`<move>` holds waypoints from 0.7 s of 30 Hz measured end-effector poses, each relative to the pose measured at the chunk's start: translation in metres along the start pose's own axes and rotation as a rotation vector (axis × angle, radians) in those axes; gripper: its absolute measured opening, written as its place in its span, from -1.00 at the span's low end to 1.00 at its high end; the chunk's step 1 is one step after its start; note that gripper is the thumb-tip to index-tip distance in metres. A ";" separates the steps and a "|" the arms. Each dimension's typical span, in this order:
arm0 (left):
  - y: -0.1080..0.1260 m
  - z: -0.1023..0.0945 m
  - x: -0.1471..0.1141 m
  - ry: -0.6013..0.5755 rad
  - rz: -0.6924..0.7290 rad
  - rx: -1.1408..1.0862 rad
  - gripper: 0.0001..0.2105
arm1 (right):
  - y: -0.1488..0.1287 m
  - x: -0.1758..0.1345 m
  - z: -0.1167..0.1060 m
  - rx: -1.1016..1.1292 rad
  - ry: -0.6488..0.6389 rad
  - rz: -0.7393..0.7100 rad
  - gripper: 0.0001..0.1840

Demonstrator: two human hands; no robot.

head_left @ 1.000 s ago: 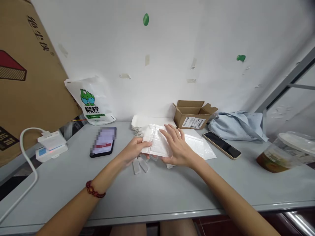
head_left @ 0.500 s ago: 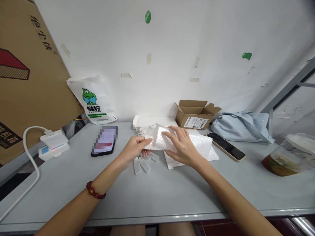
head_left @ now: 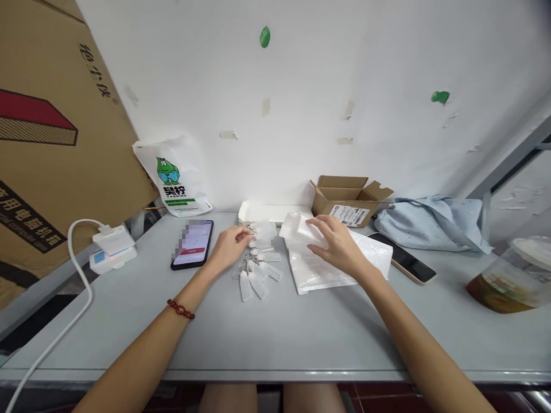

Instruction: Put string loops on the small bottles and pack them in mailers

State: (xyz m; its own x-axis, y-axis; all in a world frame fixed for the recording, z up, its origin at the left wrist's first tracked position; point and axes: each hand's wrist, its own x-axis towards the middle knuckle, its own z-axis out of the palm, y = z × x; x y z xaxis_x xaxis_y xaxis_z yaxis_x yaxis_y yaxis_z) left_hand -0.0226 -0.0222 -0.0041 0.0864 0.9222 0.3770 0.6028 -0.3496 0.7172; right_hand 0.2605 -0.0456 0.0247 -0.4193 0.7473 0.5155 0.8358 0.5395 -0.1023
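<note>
Clear plastic key tags point(head_left: 258, 281) with metal rings lie in a loose row on the grey table. My left hand point(head_left: 232, 246) is at the upper end of the row, its fingertips pinched at the ring of a key tag point(head_left: 263, 230). To the right, my right hand point(head_left: 336, 244) has its thumb and fingers curled on a crinkled white plastic bag point(head_left: 297, 226). Beneath that bag lies a flat white plastic mailer point(head_left: 318, 275). A red bead bracelet point(head_left: 181, 309) circles my left wrist.
Left of the tags lies a lit phone point(head_left: 192, 244); a dark phone point(head_left: 404, 258) is at right. Behind are a white box point(head_left: 275, 214), an open cardboard box point(head_left: 344, 201) and a blue cloth bag point(head_left: 430, 221). A drink container point(head_left: 503, 284) stands far right.
My left hand has let go of the white plastic bag and moved left to the key tags. The bag has shifted right with my right hand, and more tags show. The view has turned slightly.
</note>
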 end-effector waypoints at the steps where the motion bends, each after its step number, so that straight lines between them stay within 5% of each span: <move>1: 0.000 0.000 0.000 0.001 -0.014 -0.051 -0.78 | 0.001 0.000 0.000 -0.003 -0.011 0.011 -0.54; 6: 0.011 -0.006 -0.002 0.027 -0.102 -0.218 -0.71 | 0.001 0.000 0.000 0.020 -0.077 0.028 -0.51; 21: 0.035 -0.001 -0.015 -0.064 -0.009 -0.129 -0.74 | -0.026 -0.001 0.004 0.104 -0.102 -0.107 -0.53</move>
State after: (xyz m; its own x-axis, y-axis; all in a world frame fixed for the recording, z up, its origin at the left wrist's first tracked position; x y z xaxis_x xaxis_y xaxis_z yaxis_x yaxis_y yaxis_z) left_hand -0.0040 -0.0485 0.0162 0.1345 0.9327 0.3346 0.4968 -0.3557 0.7916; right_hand 0.2378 -0.0588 0.0236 -0.5423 0.7161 0.4394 0.7454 0.6514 -0.1416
